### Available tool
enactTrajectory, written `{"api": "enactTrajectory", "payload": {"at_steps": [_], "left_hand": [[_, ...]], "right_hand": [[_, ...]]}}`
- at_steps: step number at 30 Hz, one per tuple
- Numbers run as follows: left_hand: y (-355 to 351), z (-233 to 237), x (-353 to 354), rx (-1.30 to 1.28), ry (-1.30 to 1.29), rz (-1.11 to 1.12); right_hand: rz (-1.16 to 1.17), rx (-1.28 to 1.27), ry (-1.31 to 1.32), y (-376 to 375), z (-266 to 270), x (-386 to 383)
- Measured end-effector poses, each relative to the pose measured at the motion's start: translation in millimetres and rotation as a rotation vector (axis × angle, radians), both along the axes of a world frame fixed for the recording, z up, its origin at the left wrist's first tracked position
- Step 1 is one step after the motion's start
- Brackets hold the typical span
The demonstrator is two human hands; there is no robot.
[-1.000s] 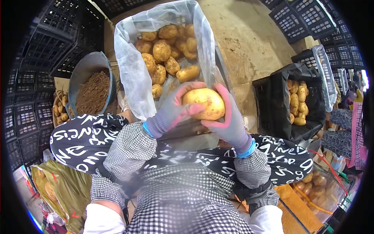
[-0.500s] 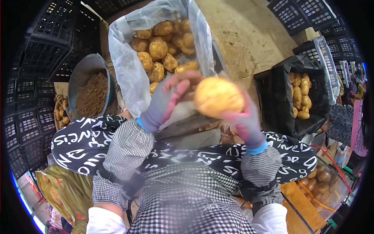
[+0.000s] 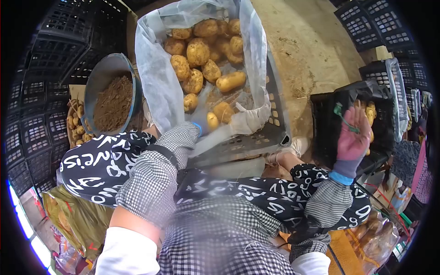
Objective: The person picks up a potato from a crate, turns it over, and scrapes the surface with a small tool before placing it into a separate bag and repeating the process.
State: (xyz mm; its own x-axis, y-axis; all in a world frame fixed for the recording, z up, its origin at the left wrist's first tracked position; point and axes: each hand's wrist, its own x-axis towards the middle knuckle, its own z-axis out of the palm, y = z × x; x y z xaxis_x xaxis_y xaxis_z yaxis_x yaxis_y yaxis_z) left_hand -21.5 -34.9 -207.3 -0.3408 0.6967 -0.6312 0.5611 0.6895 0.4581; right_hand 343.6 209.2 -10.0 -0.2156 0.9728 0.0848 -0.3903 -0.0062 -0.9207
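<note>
Reaching L side: left hand (image 3: pixel 205 125) sits inside the clear bag (image 3: pixel 156 87) that lines the grey crate (image 3: pixel 261 140) in front of the knees. Only the blue cuff + a bit of glove show. The rest is behind cloudy plastic, so can't tell if the fingers are curled or loose. Nearest thing is a small potato (image 3: pixel 212 120), just beside the cuff, low at the near end of the bag. Touching or not, can't tell. A rounder potato (image 3: pixel 224 111) lies next to it, and the potato pile (image 3: pixel 198 51) fills the far end.

R side: right hand (image 3: pixel 352 137) is raised, palm toward cam, fingers (image 3: pixel 355 117) spread and released, not gripping anything. It hangs in front of the black-lined crate (image 3: pixel 327 119) on the right. The crate potatoes (image 3: pixel 369 112) peek out past the fingertips. Hands are well apart.

Misc: grey bowl (image 3: pixel 98 73) w/ brown crumbly stuff is left of the bag, w/ a tray of small tubers (image 3: pixel 74 126) beside it. Stacked black crates (image 3: pixel 41 55) stand behind. Net sack (image 3: pixel 371 233) w/ potatoes is bottom right.
</note>
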Motion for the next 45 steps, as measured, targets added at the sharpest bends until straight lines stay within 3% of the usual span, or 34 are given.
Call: {"api": "enactTrajectory", "payload": {"at_steps": [1,4,6,7,8,10,11,14,16,18,21,24,27,30,36,38,39,42,44,45], "left_hand": [[5.5,14.8,0.6,0.020,0.024,0.006],[20.3,27.9,-7.7,-0.150,-0.018,-0.130],[26.9,29.4,-14.3,0.097,-0.086,-0.081],[33.1,44.3,-16.6,0.169,-0.127,-0.081],[39.6,60.0,-18.7,0.239,-0.170,-0.083],[59.1,150.5,-10.5,0.272,-0.271,-0.131],[61.0,167.1,-3.3,0.378,-0.313,-0.118],[56.8,219.4,26.7,0.631,-0.462,-0.056],[48.7,232.0,44.6,0.741,-0.611,0.003],[44.5,232.3,57.3,0.852,-0.730,0.017],[38.0,237.4,62.1,0.888,-0.468,-0.117],[32.2,228.4,62.7,0.786,-0.573,0.026],[27.4,228.7,63.4,0.729,-0.752,0.082],[23.6,228.9,62.2,0.701,-1.174,0.264],[23.0,225.7,46.9,0.649,-1.076,0.305],[22.9,230.9,50.6,0.706,-1.177,0.338],[22.6,232.9,52.7,0.735,-1.226,0.353],[21.3,224.3,55.1,0.844,-0.989,0.158],[20.5,221.0,53.5,0.802,-1.033,0.183],[20.6,219.0,52.2,0.779,-1.056,0.193]], "right_hand": [[0.061,-0.070,0.099,-10.9,8.4,-21.9],[-0.004,-0.221,0.013,-36.3,25.2,-71.7],[0.082,0.017,-0.342,-47.5,12.3,-71.2],[0.108,-0.029,-0.360,-53.3,15.2,-78.6],[0.134,-0.074,-0.379,-59.2,18.2,-86.0],[0.273,-0.167,-0.414,-78.7,20.4,-102.6],[0.341,-0.210,-0.432,-87.9,20.4,-108.2],[0.473,-0.218,-0.275,-114.0,7.5,-119.4],[0.692,-0.499,-0.128,-117.2,12.2,-119.5],[0.810,-0.725,0.093,-121.4,19.7,-122.9],[0.632,-0.437,-0.001,-123.7,37.4,-126.6],[0.504,-0.234,-0.179,-124.7,37.5,-128.3],[0.469,-0.167,-0.264,-129.4,40.8,-126.6],[0.470,-0.132,-0.226,-127.3,27.2,-121.1],[0.523,-0.196,-0.122,-124.8,30.6,-128.3],[0.548,-0.200,-0.148,-127.5,35.6,-130.3],[0.562,-0.141,-0.186,-129.1,33.9,-131.5],[0.581,0.012,-0.334,-131.3,29.6,-134.5],[0.562,0.085,-0.486,-131.8,32.2,-135.0],[0.566,0.030,-0.432,-132.5,31.2,-134.4]]}}
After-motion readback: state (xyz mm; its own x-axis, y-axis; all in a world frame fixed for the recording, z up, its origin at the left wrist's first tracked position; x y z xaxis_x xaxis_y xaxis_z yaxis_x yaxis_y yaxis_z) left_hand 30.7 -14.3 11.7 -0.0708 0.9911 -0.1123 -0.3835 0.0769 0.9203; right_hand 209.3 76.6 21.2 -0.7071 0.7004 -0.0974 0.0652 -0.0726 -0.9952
